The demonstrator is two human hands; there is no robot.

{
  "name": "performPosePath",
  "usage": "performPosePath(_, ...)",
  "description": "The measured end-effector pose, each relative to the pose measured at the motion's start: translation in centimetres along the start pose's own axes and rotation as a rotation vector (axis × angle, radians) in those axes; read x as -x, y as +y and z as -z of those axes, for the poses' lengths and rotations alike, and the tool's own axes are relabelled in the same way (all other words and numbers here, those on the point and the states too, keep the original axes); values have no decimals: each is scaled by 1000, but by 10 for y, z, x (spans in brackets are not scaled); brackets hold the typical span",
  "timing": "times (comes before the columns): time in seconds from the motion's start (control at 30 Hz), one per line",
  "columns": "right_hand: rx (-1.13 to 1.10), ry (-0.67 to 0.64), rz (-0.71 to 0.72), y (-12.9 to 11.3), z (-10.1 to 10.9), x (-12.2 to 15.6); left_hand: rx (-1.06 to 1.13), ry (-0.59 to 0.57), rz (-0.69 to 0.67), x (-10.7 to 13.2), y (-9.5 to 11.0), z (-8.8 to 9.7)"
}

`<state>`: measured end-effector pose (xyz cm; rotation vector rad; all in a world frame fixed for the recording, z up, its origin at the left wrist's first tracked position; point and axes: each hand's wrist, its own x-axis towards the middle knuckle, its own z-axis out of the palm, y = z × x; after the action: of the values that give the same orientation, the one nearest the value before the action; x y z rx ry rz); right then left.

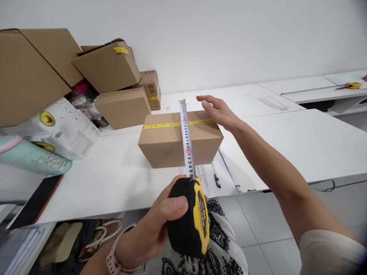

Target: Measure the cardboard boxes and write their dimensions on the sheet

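My left hand [164, 214] is wrapped round a black and yellow tape measure [186, 221] at the front of the desk. The numbered blade [187, 141] reaches forward from its case, over a closed cardboard box [172, 152] with yellow tape along its top. The blade's far tip lies past the box's back edge. My right hand [219, 110] is at the box's back right corner, fingers stretched out and pointing left, holding nothing. Whether it touches the box is unclear. Under the box's front right lie printed papers [203, 183] and a black pen [217, 179].
Several cardboard boxes [123, 107] are stacked at the left, beside a white avocado-print carton [65, 126], a mint bottle [37, 154] and a dark phone-like slab [36, 200]. A second tape measure [353, 85] lies extended at the far right. The white desk [275, 149] meets the wall behind.
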<state>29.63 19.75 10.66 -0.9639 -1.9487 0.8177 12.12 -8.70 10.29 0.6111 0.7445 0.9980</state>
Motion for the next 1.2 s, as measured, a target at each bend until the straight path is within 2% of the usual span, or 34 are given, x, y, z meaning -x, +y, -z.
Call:
performPosePath(0.17,21,-109,-49,-7,-15,-30,-2,17,100,-5,8,6)
performPosePath(0.3,57,-202,-126,-5,-26,-41,18,78,140,0,9,11)
performPosePath(0.43,57,-212,-109,-3,-32,-43,69,22,175,9,3,14)
performPosePath(0.6,12,-246,-84,-1,-33,-43,209,-61,158,20,-11,16)
performPosePath(0.83,125,-315,-107,-4,-37,-52,264,-115,121,14,-13,8)
performPosePath(1.2,74,-349,-111,-3,-38,-53,247,-52,162,12,-13,-5)
